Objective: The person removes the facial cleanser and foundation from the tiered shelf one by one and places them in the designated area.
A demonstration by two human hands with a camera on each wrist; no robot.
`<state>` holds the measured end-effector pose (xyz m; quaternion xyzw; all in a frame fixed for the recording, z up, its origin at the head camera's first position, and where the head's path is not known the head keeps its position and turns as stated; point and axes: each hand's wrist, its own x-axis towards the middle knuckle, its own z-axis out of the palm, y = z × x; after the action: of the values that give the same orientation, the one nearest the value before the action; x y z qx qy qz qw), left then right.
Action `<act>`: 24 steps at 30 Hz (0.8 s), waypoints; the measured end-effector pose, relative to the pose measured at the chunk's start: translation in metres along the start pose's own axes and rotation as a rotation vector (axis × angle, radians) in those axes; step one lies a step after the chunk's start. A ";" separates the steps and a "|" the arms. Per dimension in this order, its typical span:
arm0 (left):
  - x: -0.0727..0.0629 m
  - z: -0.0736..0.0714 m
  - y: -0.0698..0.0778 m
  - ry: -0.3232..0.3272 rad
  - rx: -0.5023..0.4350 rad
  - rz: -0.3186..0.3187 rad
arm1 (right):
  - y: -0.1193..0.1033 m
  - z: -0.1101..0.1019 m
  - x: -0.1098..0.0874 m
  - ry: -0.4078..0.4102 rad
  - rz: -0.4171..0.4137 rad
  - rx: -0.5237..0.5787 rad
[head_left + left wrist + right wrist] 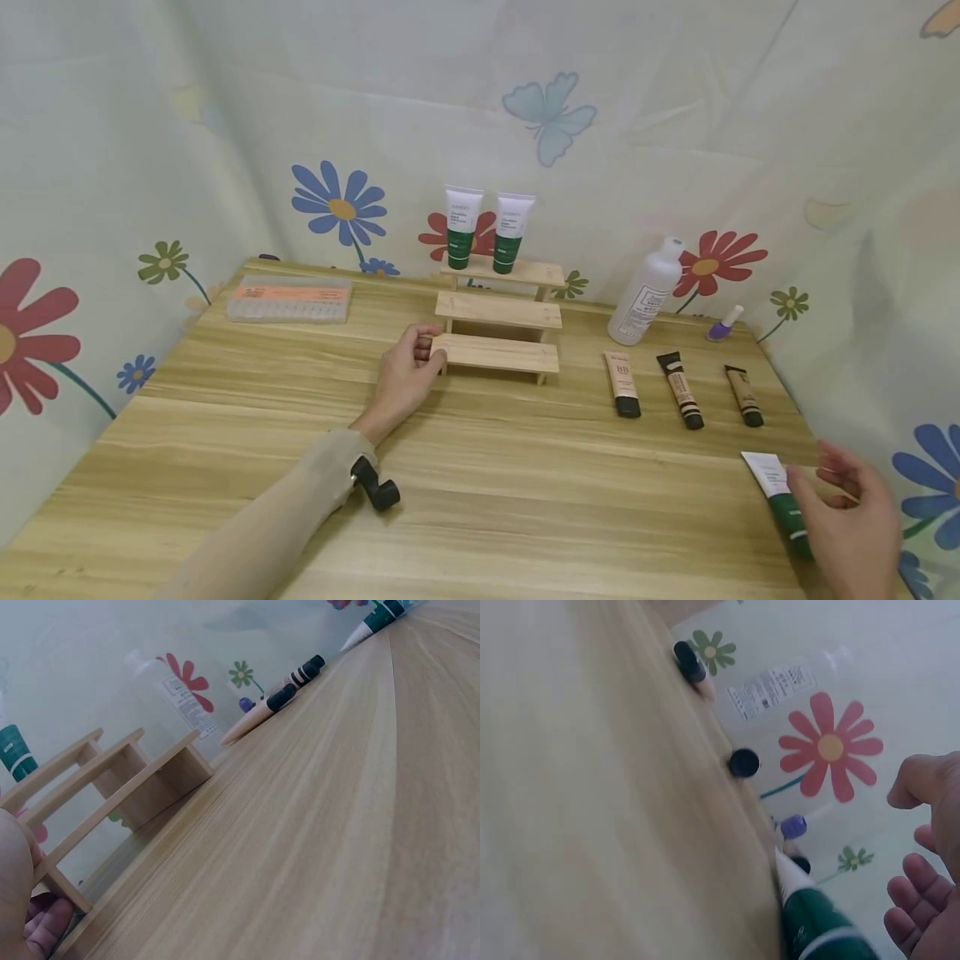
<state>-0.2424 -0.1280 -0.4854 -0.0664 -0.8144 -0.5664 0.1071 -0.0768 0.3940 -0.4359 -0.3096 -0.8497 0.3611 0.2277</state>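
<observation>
A three-step wooden display stand (497,354) stands toward the back of the table, and my left hand (407,372) grips the left end of its lowest step. In the left wrist view, the thumb and fingers (46,924) are around the stand's end panel. Two white-and-green squeeze tubes (508,233) stand upright on the top step. At the front right, another white-and-green squeeze tube (780,500) lies on the table. My right hand (855,517) hovers beside it with the thumb overlapping its edge; the right wrist view shows the thumb and fingers apart, with nothing between them.
Right of the stand lie a pink BB cream tube (621,383), a dark-and-beige tube (681,390) and a small tan tube (742,396). Behind them are a white bottle (647,292) and a purple nail polish bottle (724,325). A clear plastic case (289,300) lies back left.
</observation>
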 end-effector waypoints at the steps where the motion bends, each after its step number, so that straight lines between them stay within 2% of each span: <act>1: 0.000 0.000 0.000 0.001 -0.001 0.001 | -0.004 0.001 0.001 0.025 -0.020 0.043; 4: -0.001 0.000 0.001 0.000 -0.005 0.001 | -0.016 0.005 0.004 0.064 -0.084 0.207; 8: -0.001 0.000 0.001 -0.001 -0.003 0.001 | -0.039 0.015 0.009 0.056 -0.196 0.355; 16: -0.001 0.000 0.002 0.003 -0.008 0.009 | -0.100 0.043 0.011 -0.030 -0.321 0.407; 24: -0.002 0.000 0.001 0.000 -0.004 -0.001 | -0.164 0.079 0.005 -0.158 -0.496 0.584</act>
<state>-0.2405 -0.1276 -0.4851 -0.0660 -0.8133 -0.5681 0.1068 -0.1877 0.2700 -0.3617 0.0120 -0.7749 0.5445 0.3207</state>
